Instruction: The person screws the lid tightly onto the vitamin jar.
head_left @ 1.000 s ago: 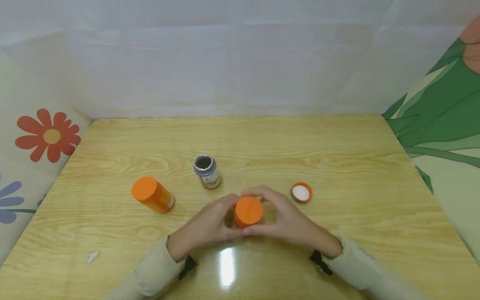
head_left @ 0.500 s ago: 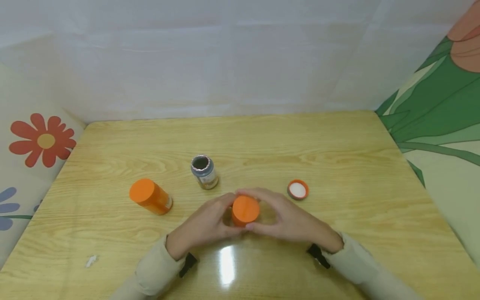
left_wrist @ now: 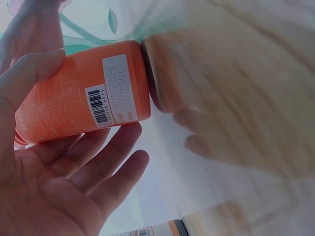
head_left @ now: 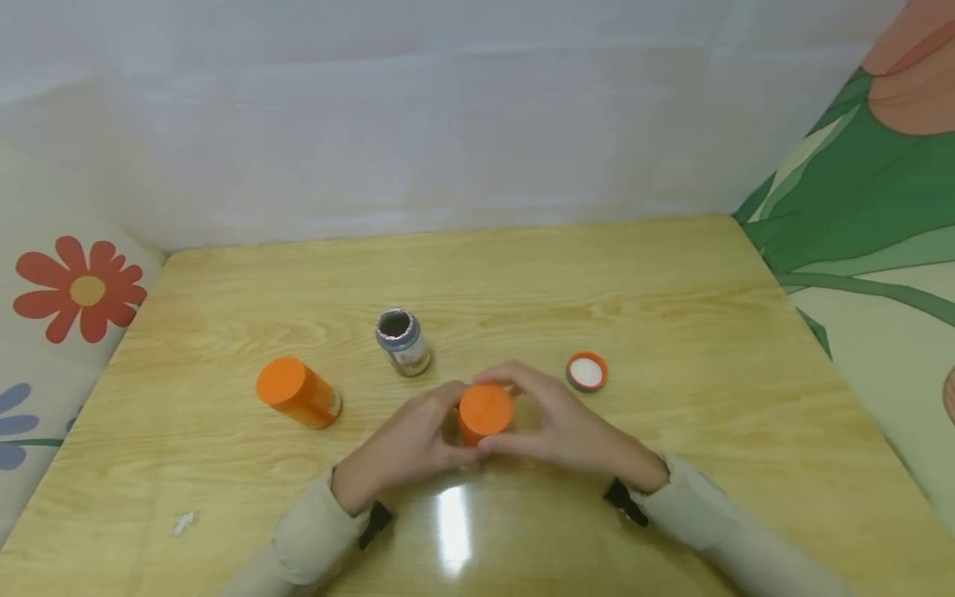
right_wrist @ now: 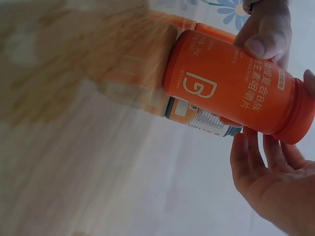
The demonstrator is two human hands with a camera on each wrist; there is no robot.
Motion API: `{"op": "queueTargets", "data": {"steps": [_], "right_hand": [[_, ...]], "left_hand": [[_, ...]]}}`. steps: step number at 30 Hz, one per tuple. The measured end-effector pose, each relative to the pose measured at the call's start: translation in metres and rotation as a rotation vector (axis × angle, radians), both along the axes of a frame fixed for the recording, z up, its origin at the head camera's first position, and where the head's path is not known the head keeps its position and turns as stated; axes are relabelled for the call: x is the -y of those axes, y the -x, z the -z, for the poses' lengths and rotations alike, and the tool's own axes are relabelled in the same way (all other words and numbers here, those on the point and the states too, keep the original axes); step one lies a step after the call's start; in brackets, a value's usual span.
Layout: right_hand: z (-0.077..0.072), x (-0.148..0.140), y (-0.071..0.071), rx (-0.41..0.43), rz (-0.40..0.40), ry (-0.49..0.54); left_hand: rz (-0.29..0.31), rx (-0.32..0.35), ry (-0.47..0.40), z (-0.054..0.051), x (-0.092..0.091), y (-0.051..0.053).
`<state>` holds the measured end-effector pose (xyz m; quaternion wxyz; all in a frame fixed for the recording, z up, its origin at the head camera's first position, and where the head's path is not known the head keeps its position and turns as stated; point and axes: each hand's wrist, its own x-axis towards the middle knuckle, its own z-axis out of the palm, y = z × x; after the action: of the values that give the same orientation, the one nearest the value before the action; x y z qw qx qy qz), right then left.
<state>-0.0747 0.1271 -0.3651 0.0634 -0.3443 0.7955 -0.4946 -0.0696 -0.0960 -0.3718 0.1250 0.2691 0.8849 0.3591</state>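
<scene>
An orange bottle (head_left: 486,410) with an orange lid stands on the table between both hands. The left hand (head_left: 418,435) grips the bottle's body, its thumb on one side and fingers on the other in the left wrist view. From the right, the right hand (head_left: 555,424) holds the lid (right_wrist: 299,112) between its thumb and fingers. The bottle's base touches the glossy tabletop, and white lettering and a large B show on its side in the right wrist view.
To the left stands another orange bottle (head_left: 300,394). Behind the hands is an open dark-rimmed jar (head_left: 404,342). A lid with a white inside (head_left: 586,372) lies to the right. A small white scrap (head_left: 184,522) is at front left, and a white sheet (head_left: 448,124) hangs behind the table.
The head view has shifted a little, so the things on the table appear slightly farther left. The right hand's fingers have moved slightly around the lid; the left hand keeps its grip.
</scene>
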Motion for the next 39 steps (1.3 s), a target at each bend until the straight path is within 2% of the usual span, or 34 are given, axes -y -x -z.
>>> {"op": "queueTargets", "data": {"steps": [7,20,29,34,39], "right_hand": [[0.001,0.004,0.008,0.004,-0.006,-0.020],[0.008,0.005,0.005,-0.032,0.021,0.007],[0.002,-0.003,0.002,-0.023,-0.023,-0.017],[0.000,-0.005,0.000,-0.002,-0.067,-0.006],[0.003,-0.004,0.002,0.003,-0.044,0.019]], "left_hand": [[-0.005,-0.013,-0.005,0.003,0.004,0.003],[0.005,0.004,0.007,0.002,0.002,0.002],[0.005,0.025,0.005,0.001,-0.001,0.001],[0.011,-0.017,0.017,0.002,0.000,0.000],[0.010,-0.031,0.022,0.002,0.000,0.000]]}}
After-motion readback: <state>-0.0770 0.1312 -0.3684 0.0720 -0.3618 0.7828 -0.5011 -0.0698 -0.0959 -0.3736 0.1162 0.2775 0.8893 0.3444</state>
